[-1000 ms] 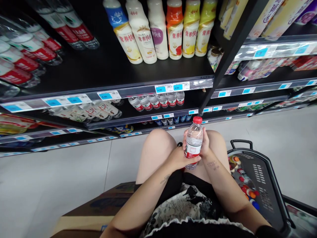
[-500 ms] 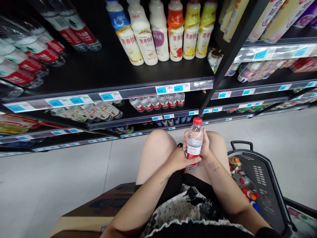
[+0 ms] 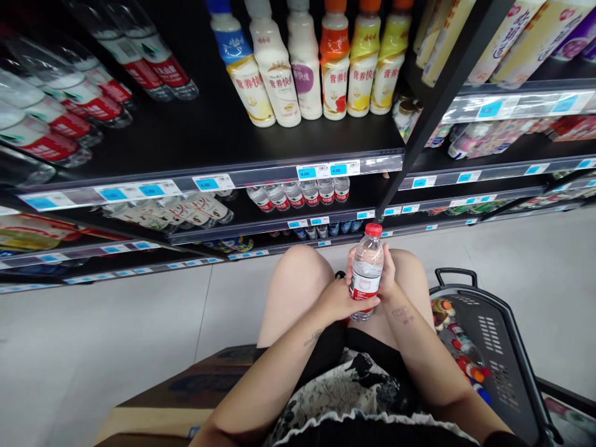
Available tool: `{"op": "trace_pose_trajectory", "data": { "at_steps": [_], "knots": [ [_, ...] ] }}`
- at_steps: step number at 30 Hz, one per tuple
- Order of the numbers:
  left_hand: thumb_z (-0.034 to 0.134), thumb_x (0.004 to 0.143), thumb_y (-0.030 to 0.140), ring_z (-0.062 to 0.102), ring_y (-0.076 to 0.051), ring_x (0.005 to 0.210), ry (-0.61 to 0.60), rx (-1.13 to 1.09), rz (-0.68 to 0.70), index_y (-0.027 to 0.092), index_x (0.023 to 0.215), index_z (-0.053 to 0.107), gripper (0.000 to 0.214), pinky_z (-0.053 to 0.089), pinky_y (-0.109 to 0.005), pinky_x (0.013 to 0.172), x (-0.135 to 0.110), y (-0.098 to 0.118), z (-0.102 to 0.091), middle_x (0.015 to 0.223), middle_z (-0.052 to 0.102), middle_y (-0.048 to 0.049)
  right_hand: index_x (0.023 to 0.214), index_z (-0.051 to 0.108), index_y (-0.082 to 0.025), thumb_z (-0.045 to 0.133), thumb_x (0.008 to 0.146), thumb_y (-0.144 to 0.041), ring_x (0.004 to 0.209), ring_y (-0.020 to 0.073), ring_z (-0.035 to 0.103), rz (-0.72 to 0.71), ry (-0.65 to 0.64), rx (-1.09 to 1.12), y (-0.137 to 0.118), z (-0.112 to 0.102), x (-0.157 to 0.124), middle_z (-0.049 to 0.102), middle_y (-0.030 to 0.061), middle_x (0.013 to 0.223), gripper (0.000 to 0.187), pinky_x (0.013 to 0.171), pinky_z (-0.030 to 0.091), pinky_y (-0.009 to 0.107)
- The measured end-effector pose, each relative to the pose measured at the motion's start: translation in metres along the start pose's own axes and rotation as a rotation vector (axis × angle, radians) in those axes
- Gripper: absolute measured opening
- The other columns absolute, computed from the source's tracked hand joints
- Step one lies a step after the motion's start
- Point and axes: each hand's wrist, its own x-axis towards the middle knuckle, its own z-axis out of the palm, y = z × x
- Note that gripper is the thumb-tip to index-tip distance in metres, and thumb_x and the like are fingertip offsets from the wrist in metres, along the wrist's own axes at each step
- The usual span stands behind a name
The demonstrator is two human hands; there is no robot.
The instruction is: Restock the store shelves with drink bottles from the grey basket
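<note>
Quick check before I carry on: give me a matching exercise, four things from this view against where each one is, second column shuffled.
Things:
1. Clear plastic water bottle with red cap
2. Dark plastic shopping basket
3. Brown cardboard box
4. Orange-topped milk drink bottle

Places:
A. On the upper black shelf
B. On the floor, lower left
C. Held upright in both hands
D. On the floor, lower right

Pairs: 1-C, 2-D, 3-B, 4-A
</note>
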Motion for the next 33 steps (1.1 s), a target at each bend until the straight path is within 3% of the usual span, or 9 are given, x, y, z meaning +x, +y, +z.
{"op": "trace_pose_trajectory", "data": {
  "at_steps": [33],
  "knots": [
    [0.076,0.076,0.058,0.071,-0.029,0.106,0.008,0.002,0.014,0.022,0.113,0.075,0.051,0.057,-0.037,0.092,0.0002,-0.0019,0.0007,0.113,0.077,-0.0069,0.103,0.064,-0.017,0.034,0.084,-0.087,0.067,0.0277,0.069,0.029,0.025,-0.022,0.0013,-0.0021,-0.0003,0.068,0.0097,0.071,0.079,0.052,0.056,0.037]
  ]
}}
